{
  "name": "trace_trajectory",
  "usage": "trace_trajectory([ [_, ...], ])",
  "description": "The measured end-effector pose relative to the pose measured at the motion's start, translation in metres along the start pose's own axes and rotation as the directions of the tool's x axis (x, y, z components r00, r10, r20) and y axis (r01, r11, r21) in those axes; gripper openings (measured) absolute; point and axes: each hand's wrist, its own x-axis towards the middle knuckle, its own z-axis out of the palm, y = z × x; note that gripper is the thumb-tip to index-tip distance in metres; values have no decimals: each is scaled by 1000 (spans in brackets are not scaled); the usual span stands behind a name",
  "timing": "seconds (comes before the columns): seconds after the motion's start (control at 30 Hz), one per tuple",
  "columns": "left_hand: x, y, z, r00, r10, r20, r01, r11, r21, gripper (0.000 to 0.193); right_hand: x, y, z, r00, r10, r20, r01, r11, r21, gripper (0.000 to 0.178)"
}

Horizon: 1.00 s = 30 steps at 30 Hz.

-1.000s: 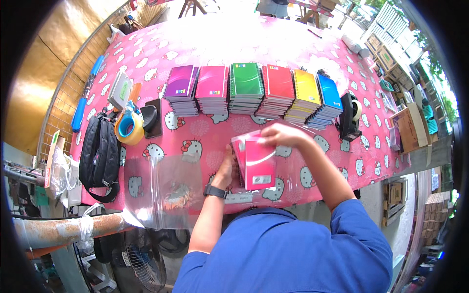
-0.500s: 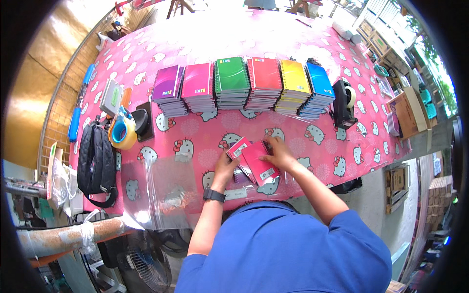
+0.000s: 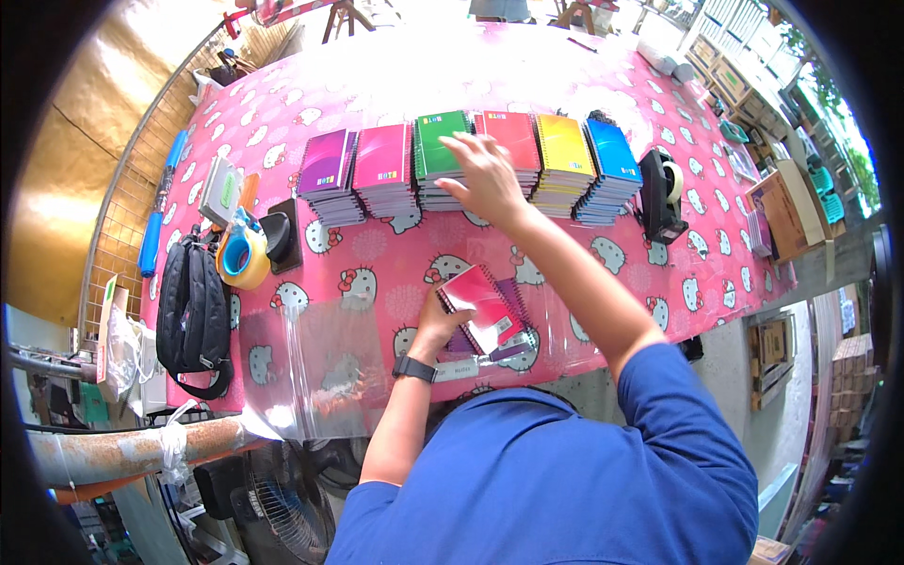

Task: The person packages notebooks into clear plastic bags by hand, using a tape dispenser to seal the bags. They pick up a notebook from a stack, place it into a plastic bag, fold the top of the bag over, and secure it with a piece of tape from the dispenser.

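My left hand [image 3: 439,322], a black watch on its wrist, grips the left edge of a pink spiral notebook [image 3: 486,303] near the table's front edge. Beneath it, a purple spiral notebook [image 3: 514,294] sticks out on the right. My right hand [image 3: 487,177] is stretched out over the row of stacks, fingers apart and holding nothing. It covers parts of the green notebook stack [image 3: 439,160] and the red notebook stack [image 3: 513,141]. Also in the row are stacks of purple [image 3: 323,165], pink [image 3: 381,160], yellow [image 3: 562,146] and blue notebooks [image 3: 614,155].
A black tape dispenser [image 3: 663,202] stands right of the stacks. At left are a black bag [image 3: 193,315], tape rolls [image 3: 242,259] and a black stand-like object [image 3: 281,235]. Clear plastic sheeting [image 3: 306,367] lies at the front left. A cardboard box [image 3: 786,212] is at right.
My right hand has left the pink notebooks and moved up and left to the green and red stacks. The pink notebooks, fanned apart before, now lie together under my left hand.
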Motion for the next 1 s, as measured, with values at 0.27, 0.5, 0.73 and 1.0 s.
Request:
trace_trajectory([
  [0.27,-8,32,7,999,-36,11,35,999,36,42,48,2,24,811,-154,565,279,950,-142,32],
  [0.5,-7,29,1,992,-80,95,82,996,-23,43,40,15,1,967,-147,210,117,982,148,20],
  [0.73,-4,17,4,997,-59,44,58,998,34,49,4,-4,15,943,-244,225,260,965,-43,22],
  [1.0,-9,14,0,977,-201,70,207,823,-529,79,-136,-62,-50,949,-236,209,198,962,188,16],
])
